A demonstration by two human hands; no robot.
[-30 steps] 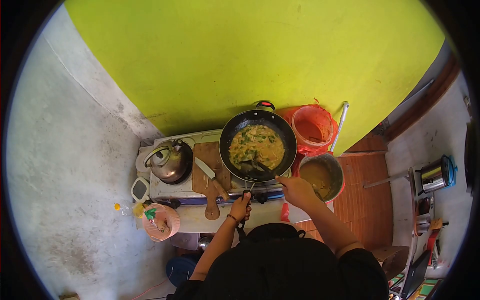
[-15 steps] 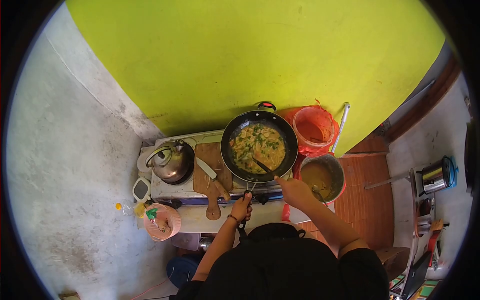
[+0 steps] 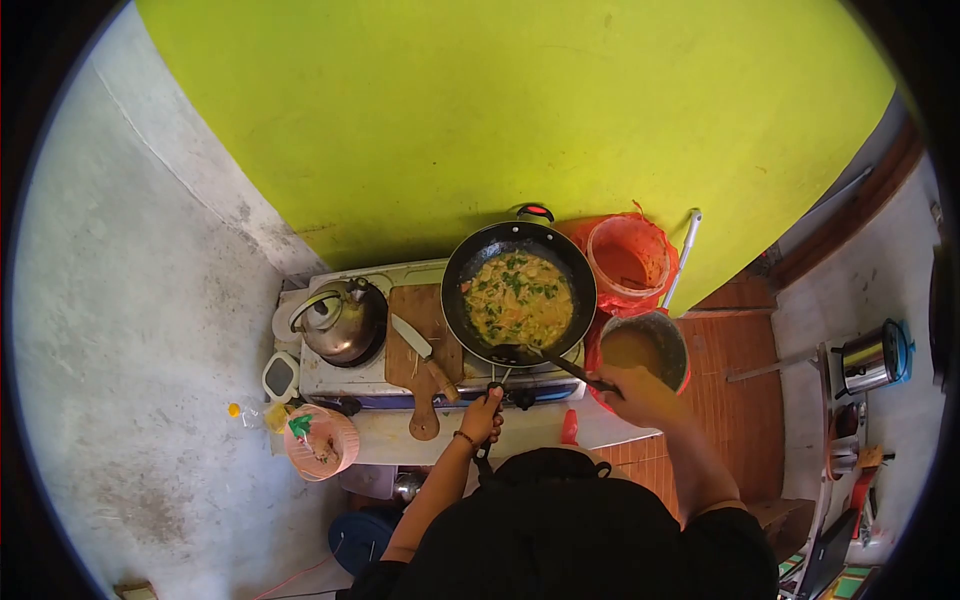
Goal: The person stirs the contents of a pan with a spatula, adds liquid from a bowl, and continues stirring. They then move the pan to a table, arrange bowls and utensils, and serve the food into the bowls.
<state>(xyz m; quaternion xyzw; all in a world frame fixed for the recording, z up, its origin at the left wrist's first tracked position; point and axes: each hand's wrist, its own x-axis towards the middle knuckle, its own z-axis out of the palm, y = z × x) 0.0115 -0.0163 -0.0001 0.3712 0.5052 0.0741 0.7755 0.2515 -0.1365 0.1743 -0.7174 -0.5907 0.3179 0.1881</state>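
Note:
A black pan (image 3: 460,322) stands on the right side of the stove, with egg-coloured food (image 3: 517,297) and green pieces inside. My left hand (image 3: 483,418) is closed around the pan's long handle at the front. In my right hand (image 3: 637,394) is the handle of a dark spatula (image 3: 560,363); its blade lies at the pan's near edge, beside the food. Left of the pan, a knife (image 3: 413,337) with a wooden handle rests on a wooden cutting board (image 3: 424,402).
A metal kettle (image 3: 345,335) occupies the stove's left side. Near the front left corner is a pink basket (image 3: 347,440). Right of the pan are a red-wrapped bucket (image 3: 658,262) and a pot of brownish liquid (image 3: 676,345). A green wall (image 3: 520,110) rises behind.
My right hand has moved right with the spatula, whose blade has gone from within the food to the pan's near edge. My left hand stays on the handle.

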